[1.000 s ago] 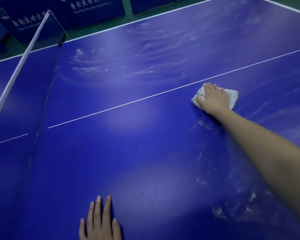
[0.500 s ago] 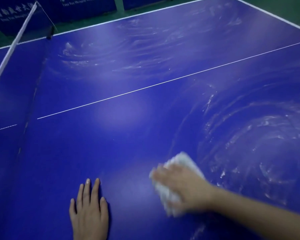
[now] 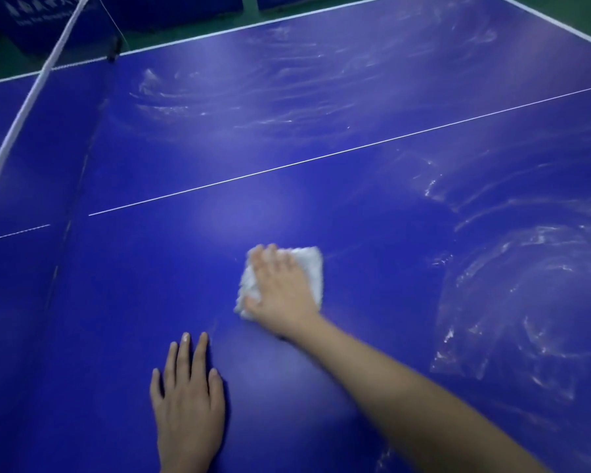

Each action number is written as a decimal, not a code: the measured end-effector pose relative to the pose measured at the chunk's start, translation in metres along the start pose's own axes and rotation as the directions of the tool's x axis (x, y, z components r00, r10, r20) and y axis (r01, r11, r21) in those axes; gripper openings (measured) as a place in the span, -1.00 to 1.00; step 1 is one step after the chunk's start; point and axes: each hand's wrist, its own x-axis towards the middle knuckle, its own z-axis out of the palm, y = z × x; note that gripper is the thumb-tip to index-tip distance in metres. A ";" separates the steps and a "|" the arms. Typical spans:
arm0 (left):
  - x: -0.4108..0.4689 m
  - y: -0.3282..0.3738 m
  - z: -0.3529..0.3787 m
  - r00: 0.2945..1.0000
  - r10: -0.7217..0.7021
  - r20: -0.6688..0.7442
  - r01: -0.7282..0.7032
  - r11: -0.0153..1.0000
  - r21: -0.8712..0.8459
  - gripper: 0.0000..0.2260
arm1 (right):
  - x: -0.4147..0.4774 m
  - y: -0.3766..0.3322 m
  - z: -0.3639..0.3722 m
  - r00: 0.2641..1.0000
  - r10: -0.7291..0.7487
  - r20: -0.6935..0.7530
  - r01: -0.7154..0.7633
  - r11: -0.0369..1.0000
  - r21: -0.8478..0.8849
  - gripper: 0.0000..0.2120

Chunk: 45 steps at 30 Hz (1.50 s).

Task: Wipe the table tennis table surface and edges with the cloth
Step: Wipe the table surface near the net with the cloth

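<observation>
Table tennis table (image 3: 355,186) was blue and pretty streaky with whitish swirls, net (image 3: 31,97) off at the left. Left hand (image 3: 188,397) lay flat on it, fingers (image 3: 184,353) straight; right hand (image 3: 282,288) pressed open-palmed on the white cloth (image 3: 313,264) just beyond it.

L hand (image 3: 188,407) & R hand (image 3: 282,291) bare, R forearm (image 3: 410,390) bare too

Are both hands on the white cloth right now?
No, only the right hand presses on the cloth; the left hand lies flat on the bare blue table, apart from it.
</observation>
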 end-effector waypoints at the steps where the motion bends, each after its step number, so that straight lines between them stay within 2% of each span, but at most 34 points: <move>1: 0.001 0.000 -0.001 1.000 0.003 -0.010 -0.003 1.000 0.006 -0.43 | 0.003 -0.022 0.010 0.997 -0.053 0.055 0.052 0.999 0.011 -0.33; 3: 0.002 0.002 -0.002 1.000 0.004 -0.021 -0.004 1.000 0.023 -0.43 | 0.017 -0.048 0.022 0.990 -0.103 0.100 0.100 0.994 0.036 -0.33; 6: 0.002 0.003 -0.004 0.999 0.013 -0.035 -0.011 0.999 0.039 -0.46 | 0.052 -0.041 0.020 0.991 -0.090 0.098 0.090 0.996 0.002 -0.31; 8: 0.002 0.004 -0.005 0.999 0.014 -0.037 -0.013 0.999 0.039 -0.45 | 0.077 -0.006 0.003 0.999 -0.023 0.039 0.025 0.999 -0.041 -0.32; 10: 0.001 0.003 -0.005 1.000 0.008 -0.026 -0.007 0.999 0.033 -0.44 | 0.093 0.051 -0.022 0.988 0.128 -0.085 -0.132 0.991 -0.038 -0.42; 13: 0.001 0.003 -0.003 1.000 0.005 -0.012 -0.004 1.000 0.023 -0.44 | 0.089 0.160 -0.060 0.882 0.388 -0.268 -0.407 0.913 -0.018 -0.58; 15: 0.001 0.003 -0.004 1.000 0.011 -0.005 -0.011 0.999 0.032 -0.45 | 0.070 0.229 -0.079 0.787 0.519 -0.333 -0.556 0.831 -0.019 -0.53; 17: 0.002 0.002 -0.003 1.000 0.022 -0.016 -0.021 0.999 0.044 -0.47 | 0.051 0.276 -0.091 0.712 0.599 -0.366 -0.654 0.756 -0.036 -0.40; 19: 0.002 0.002 -0.003 0.999 0.032 -0.026 -0.031 0.999 0.044 -0.48 | 0.044 0.297 -0.095 0.682 0.646 -0.343 -0.704 0.707 -0.068 -0.32; 21: 0.001 0.001 -0.003 0.999 0.045 -0.018 -0.045 0.998 0.042 -0.48 | 0.046 0.291 -0.092 0.685 0.656 -0.318 -0.708 0.703 -0.073 -0.37; 22: 0.000 0.000 -0.003 0.999 0.051 -0.007 -0.050 0.998 0.038 -0.48 | 0.047 0.277 -0.089 0.710 0.634 -0.307 -0.682 0.728 -0.072 -0.41; 24: 0.001 -0.002 -0.002 0.999 0.051 0.015 -0.051 0.998 0.029 -0.47 | 0.047 0.231 -0.076 0.841 0.473 -0.264 -0.510 0.855 -0.092 -0.47; 26: 0.002 -0.004 -0.001 0.999 0.040 0.035 -0.042 0.999 0.033 -0.44 | 0.043 0.170 -0.055 0.967 0.208 -0.148 -0.227 0.966 -0.122 -0.36; 28: 0.000 -0.005 0.000 0.998 0.037 0.054 -0.039 0.998 0.038 -0.42 | 0.036 0.108 -0.034 0.997 -0.077 0.004 0.077 0.991 -0.114 -0.28; 29: 0.000 -0.005 -0.001 0.998 0.040 0.056 -0.042 0.998 0.037 -0.42 | 0.029 0.081 -0.026 0.971 -0.229 0.065 0.235 0.967 -0.097 -0.32; 31: -0.002 -0.005 -0.003 0.998 0.038 0.053 -0.040 0.999 0.027 -0.47 | 0.007 0.036 -0.016 0.870 -0.468 0.155 0.478 0.878 -0.027 -0.40; 34: -0.003 -0.004 -0.003 0.999 0.027 0.044 -0.027 1.000 0.007 -0.53 | -0.063 0.007 -0.016 0.689 -0.697 0.201 0.703 0.710 0.053 -0.38; 37: -0.003 -0.003 -0.002 1.000 0.019 0.024 -0.019 0.999 -0.031 -0.57 | -0.162 0.004 -0.016 0.459 -0.830 0.318 0.873 0.487 0.012 -0.44; 38: -0.003 -0.003 -0.002 1.000 0.018 0.022 -0.018 0.999 -0.040 -0.57 | -0.191 0.005 -0.013 0.409 -0.843 0.349 0.902 0.431 -0.016 -0.51; 39: -0.003 -0.004 -0.001 1.000 0.021 0.017 -0.020 0.999 -0.047 -0.56 | -0.214 0.008 -0.011 0.391 -0.844 0.366 0.891 0.448 0.081 -0.57; 40: -0.003 -0.004 -0.001 1.000 0.023 0.011 -0.022 0.998 -0.053 -0.56 | -0.233 0.009 -0.010 0.408 -0.825 0.391 0.841 0.507 0.192 -0.57; 41: -0.004 -0.005 0.000 1.000 0.026 0.004 -0.026 0.998 -0.060 -0.56 | -0.243 0.014 -0.013 0.429 -0.844 0.321 0.840 0.504 0.202 -0.56; 42: -0.004 -0.005 0.000 1.000 0.031 -0.003 -0.031 0.997 -0.065 -0.56 | -0.248 0.020 -0.016 0.463 -0.811 0.356 0.818 0.546 0.181 -0.57; 43: -0.004 -0.005 0.001 0.999 0.038 -0.012 -0.039 0.997 -0.071 -0.57 | -0.246 0.028 -0.026 0.539 -0.773 0.336 0.792 0.600 0.111 -0.54; 44: -0.004 -0.005 0.001 0.999 0.044 -0.021 -0.045 0.996 -0.080 -0.57 | -0.239 0.040 -0.036 0.657 -0.680 0.325 0.698 0.712 0.076 -0.50; 45: -0.004 -0.005 0.000 0.998 0.046 -0.032 -0.049 0.994 -0.094 -0.58 | -0.227 0.053 -0.049 0.803 -0.535 0.262 0.530 0.843 0.097 -0.48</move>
